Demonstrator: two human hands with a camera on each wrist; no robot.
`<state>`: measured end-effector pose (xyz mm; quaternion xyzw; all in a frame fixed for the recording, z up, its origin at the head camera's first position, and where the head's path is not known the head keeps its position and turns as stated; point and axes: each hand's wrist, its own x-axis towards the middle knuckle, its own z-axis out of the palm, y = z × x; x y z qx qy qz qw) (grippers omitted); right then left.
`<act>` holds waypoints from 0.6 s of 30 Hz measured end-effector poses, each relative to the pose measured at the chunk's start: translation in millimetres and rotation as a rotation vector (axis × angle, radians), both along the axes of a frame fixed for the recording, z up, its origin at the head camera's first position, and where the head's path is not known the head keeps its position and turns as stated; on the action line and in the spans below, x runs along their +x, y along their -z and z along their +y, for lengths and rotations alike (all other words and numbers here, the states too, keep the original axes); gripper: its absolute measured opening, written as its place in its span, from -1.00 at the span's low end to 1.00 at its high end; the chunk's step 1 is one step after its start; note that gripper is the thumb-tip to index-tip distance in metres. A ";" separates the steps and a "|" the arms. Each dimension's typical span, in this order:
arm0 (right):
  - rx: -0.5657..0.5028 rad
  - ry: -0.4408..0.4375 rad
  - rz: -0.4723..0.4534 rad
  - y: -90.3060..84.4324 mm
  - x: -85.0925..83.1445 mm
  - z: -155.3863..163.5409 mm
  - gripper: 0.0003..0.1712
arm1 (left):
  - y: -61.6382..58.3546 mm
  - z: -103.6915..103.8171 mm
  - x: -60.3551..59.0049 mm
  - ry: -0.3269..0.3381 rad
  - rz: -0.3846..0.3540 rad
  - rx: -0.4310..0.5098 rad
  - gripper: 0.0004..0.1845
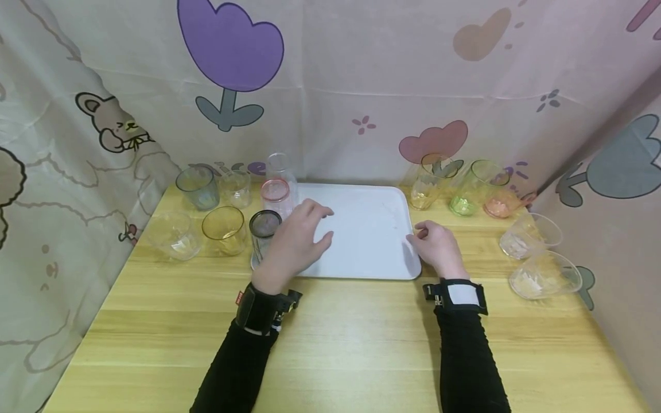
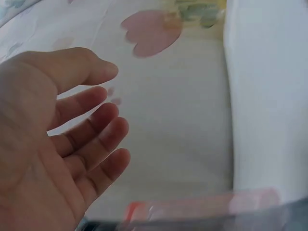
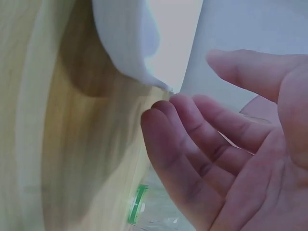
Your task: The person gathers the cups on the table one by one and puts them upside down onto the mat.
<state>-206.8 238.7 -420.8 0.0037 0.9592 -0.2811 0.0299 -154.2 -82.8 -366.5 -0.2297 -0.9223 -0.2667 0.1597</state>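
Observation:
A white tray (image 1: 364, 232) lies in the middle of the wooden table. Three glasses stand along its left side: a dark-rimmed glass (image 1: 264, 225), a pink-rimmed glass (image 1: 276, 191) and a tall clear glass (image 1: 279, 163). My left hand (image 1: 295, 244) is beside the dark-rimmed glass, over the tray's left part, partly hiding that glass. In the left wrist view its fingers (image 2: 103, 139) are loosely bent with nothing between them. My right hand (image 1: 435, 246) is at the tray's right edge. Its fingers (image 3: 192, 130) are gently bent and hold nothing, fingertips close to the tray's rim in the right wrist view.
Left of the tray stand a blue-grey glass (image 1: 198, 189), an amber glass (image 1: 224, 231) and clear ones. To the right are a yellow glass (image 1: 426, 186), a green glass (image 1: 467, 192), an orange glass (image 1: 500, 205) and two tilted clear glasses (image 1: 539, 275). A patterned curtain (image 1: 335, 69) hangs behind.

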 end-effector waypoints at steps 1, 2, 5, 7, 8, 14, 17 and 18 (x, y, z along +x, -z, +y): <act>-0.001 0.003 0.012 -0.1 0.1 -0.2 -0.46 | 2.1 3.7 -0.4 0.008 -0.022 -0.015 -0.61; -0.001 0.005 0.024 -0.3 0.2 -0.5 -0.47 | 3.6 7.4 -0.3 0.017 -0.043 -0.029 -0.61; -0.002 0.017 0.054 -1.3 0.0 -1.0 -0.48 | 8.8 18.1 -0.1 0.055 -0.086 -0.070 -0.62; -0.014 0.034 0.084 -2.4 0.3 -1.6 -0.49 | 13.1 24.9 -0.2 0.086 -0.104 -0.102 -0.64; -0.028 0.043 0.107 -2.9 0.4 -1.7 -0.50 | 15.5 28.0 -0.3 0.101 -0.112 -0.117 -0.65; -0.153 0.130 0.302 -3.4 0.2 -2.1 -0.54 | 30.6 41.9 -2.0 0.161 -0.188 -0.215 -0.70; -0.228 0.203 0.397 -2.2 -1.4 -2.0 -0.53 | 38.0 46.6 -3.2 0.178 -0.250 -0.246 -0.70; -0.247 0.229 0.430 -1.9 -1.7 -1.8 -0.53 | 40.9 48.0 -3.8 0.183 -0.269 -0.257 -0.70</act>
